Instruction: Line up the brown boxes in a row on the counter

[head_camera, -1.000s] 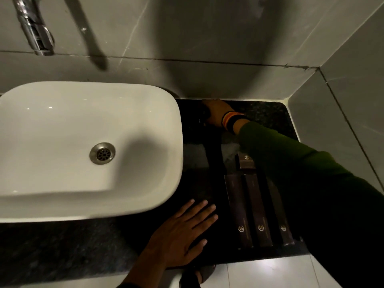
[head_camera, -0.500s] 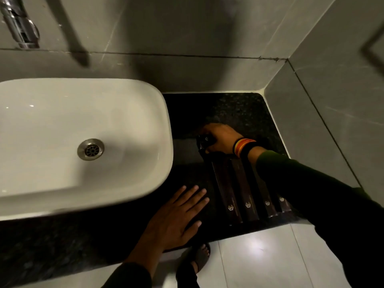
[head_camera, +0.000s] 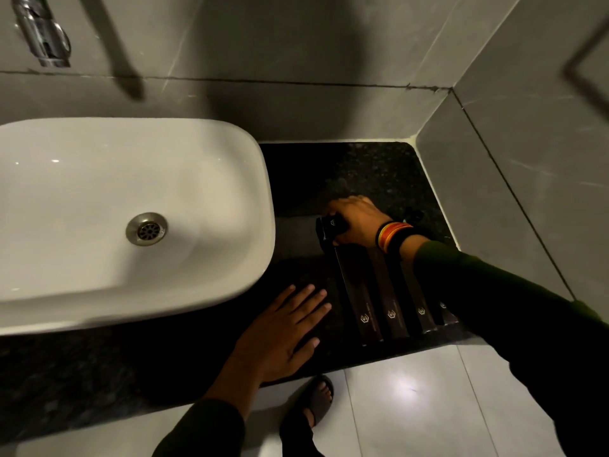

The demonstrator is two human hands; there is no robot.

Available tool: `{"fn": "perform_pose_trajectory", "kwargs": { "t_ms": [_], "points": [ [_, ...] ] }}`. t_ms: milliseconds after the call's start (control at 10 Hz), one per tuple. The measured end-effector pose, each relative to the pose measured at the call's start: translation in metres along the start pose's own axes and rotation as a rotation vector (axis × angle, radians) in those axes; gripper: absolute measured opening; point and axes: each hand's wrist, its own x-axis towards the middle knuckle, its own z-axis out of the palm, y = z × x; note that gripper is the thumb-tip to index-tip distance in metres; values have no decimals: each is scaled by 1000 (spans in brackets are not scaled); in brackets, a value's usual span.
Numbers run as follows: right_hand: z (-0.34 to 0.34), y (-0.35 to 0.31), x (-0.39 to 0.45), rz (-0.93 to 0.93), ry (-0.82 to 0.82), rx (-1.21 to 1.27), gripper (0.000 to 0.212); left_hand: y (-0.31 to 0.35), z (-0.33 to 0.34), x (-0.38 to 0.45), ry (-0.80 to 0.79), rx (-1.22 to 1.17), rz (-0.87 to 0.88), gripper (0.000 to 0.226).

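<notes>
The right hand [head_camera: 354, 221] gripped the far end of a brown box [head_camera: 357, 291], leftmost of four side by side at lower right of the counter [head_camera: 362, 173]. The left hand [head_camera: 283, 334] lay flat, fingers spread, holding nothing.

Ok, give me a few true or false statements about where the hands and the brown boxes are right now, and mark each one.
1. The left hand lies flat on the counter. True.
2. The brown boxes lie in the sink. False: they lie side by side on the counter, right of the sink.
3. The right hand grips a small dark box at the row's far end. True.
4. The right wrist is bare. False: it wears striped bands.
</notes>
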Motion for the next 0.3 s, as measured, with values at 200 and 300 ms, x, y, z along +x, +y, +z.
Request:
{"fn": "perform_pose_trajectory", "kwargs": {
  "t_ms": [200, 300],
  "points": [
    [-9, 0, -17, 22, 4, 60, 69, 1, 0, -1, 50, 4, 23, 67],
    [-32, -8, -37, 10, 139, 187, 75, 0, -2, -3, 85, -40, 31, 64]
  ]
}}
